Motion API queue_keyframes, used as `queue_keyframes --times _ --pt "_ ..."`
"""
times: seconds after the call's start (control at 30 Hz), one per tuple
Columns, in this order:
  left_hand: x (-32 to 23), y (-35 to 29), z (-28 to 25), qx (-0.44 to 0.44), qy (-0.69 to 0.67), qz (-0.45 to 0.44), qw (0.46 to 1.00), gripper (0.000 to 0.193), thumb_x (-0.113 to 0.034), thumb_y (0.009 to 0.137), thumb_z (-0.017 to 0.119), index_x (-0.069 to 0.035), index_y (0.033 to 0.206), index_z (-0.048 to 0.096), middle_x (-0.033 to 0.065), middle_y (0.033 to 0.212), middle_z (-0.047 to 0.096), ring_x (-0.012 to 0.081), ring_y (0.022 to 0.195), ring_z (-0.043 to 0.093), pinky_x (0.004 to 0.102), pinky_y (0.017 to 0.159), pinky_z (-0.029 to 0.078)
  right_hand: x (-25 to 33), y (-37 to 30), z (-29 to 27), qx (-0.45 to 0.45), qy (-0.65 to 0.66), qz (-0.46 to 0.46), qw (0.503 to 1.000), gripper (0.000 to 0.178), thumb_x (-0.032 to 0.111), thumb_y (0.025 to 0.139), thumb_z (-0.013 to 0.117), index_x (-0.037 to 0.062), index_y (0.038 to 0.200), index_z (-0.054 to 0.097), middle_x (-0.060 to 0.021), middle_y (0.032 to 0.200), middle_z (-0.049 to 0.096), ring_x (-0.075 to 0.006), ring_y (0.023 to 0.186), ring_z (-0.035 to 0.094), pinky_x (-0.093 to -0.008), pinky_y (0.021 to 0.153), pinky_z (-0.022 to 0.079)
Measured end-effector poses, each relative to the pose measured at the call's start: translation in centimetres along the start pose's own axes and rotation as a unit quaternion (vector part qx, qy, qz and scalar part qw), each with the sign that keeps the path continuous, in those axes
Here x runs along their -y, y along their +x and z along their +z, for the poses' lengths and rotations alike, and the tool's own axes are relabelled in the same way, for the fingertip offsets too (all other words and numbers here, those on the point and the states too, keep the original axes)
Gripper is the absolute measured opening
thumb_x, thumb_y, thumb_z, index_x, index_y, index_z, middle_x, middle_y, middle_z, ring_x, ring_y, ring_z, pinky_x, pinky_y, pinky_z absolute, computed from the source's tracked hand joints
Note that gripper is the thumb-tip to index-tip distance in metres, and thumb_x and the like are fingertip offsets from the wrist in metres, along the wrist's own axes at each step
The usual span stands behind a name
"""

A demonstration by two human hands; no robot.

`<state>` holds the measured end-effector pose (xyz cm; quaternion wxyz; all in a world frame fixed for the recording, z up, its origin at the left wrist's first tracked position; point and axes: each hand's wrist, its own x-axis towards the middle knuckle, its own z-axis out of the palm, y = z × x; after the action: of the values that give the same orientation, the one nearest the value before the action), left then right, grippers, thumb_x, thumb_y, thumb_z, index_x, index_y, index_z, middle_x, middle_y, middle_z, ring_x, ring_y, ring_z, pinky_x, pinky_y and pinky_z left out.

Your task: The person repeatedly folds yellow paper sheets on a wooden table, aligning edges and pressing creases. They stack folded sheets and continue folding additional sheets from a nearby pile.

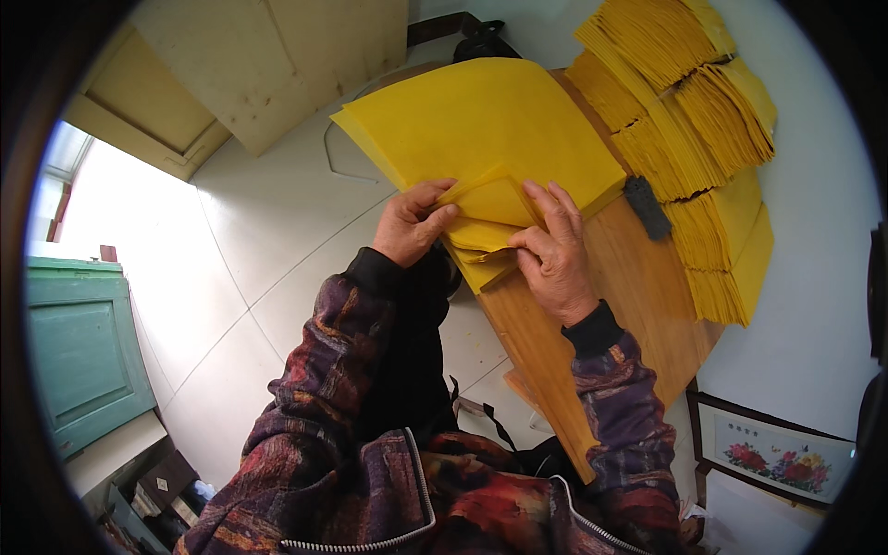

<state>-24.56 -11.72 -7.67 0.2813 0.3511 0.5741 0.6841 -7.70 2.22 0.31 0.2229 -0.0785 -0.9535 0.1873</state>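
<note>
Between my two hands is a folded bundle of yellow paper (499, 202), its layers bent over and partly fanned. My left hand (412, 222) pinches its left edge between thumb and fingers. On the right side, my right hand (557, 248) grips the near corner with thumb and index finger, the other fingers resting along its edge. Beneath and beyond the bundle lies a thick stack of large yellow sheets (481, 116) on the wooden table. How many layers I hold cannot be made out.
Bundles of folded yellow paper (698, 166) are piled along the table's right side, against the wall. A dark grey cloth-like piece (647, 208) lies beside the large stack. The wooden table (610, 305) narrows toward me. A green cabinet (88, 347) stands left; a framed flower picture (777, 453) is lower right.
</note>
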Motion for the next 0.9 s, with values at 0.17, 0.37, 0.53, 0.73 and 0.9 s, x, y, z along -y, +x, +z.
queue_keyframes --times 0.17,0.37,0.53,0.73,0.9 --pt "-0.47 -0.18 -0.13 0.015 -0.02 -0.01 1.0 0.038 -0.021 0.092 0.063 0.0 0.123 0.059 -0.0003 0.097 0.061 0.004 0.061 0.048 0.0186 0.052 0.037 -0.22 0.31 -0.17 0.043 0.06 0.043 0.996 0.014 -0.004 0.071 0.068 0.0068 0.077 0.061 -0.0125 0.145 0.04 -0.0371 0.135 0.031 -0.0428 0.108 0.03" --pt "-0.73 -0.25 -0.3 0.027 -0.031 -0.041 0.998 0.039 -0.021 0.092 0.061 -0.001 0.125 0.058 -0.001 0.097 0.061 0.0037 0.059 0.048 0.0186 0.051 0.038 -0.35 0.68 -0.4 0.068 0.092 0.065 0.991 0.013 -0.002 0.072 0.069 0.0064 0.077 0.06 -0.0142 0.144 0.04 -0.0369 0.136 0.03 -0.0427 0.109 0.028" --pt "-0.45 -0.2 -0.24 0.019 0.0 -0.026 0.999 0.037 -0.02 0.092 0.06 0.001 0.123 0.058 0.0005 0.1 0.061 0.0043 0.058 0.048 0.0186 0.05 0.038 -0.49 0.43 -0.54 0.085 0.088 0.054 0.991 0.009 0.002 0.074 0.069 0.0042 0.077 0.061 -0.0175 0.137 0.047 -0.0391 0.132 0.033 -0.0441 0.107 0.031" --pt "-0.53 -0.12 -0.24 0.019 0.009 -0.013 1.0 0.036 -0.019 0.092 0.06 0.002 0.12 0.059 0.0029 0.105 0.06 0.0051 0.058 0.049 0.0191 0.05 0.039 -0.92 0.31 -0.75 0.11 0.1 0.053 0.987 0.007 0.005 0.077 0.068 0.0036 0.082 0.063 -0.0202 0.135 0.047 -0.0392 0.133 0.033 -0.0439 0.107 0.031" --pt "-0.89 -0.18 -0.17 0.016 0.009 -0.035 0.999 0.037 -0.02 0.092 0.06 0.002 0.122 0.059 0.0022 0.104 0.061 0.0051 0.058 0.049 0.0193 0.049 0.039 -0.99 0.32 -0.66 0.117 0.103 0.057 0.986 0.007 0.004 0.077 0.068 0.0029 0.083 0.063 -0.0218 0.137 0.046 -0.0397 0.133 0.034 -0.0435 0.107 0.031"
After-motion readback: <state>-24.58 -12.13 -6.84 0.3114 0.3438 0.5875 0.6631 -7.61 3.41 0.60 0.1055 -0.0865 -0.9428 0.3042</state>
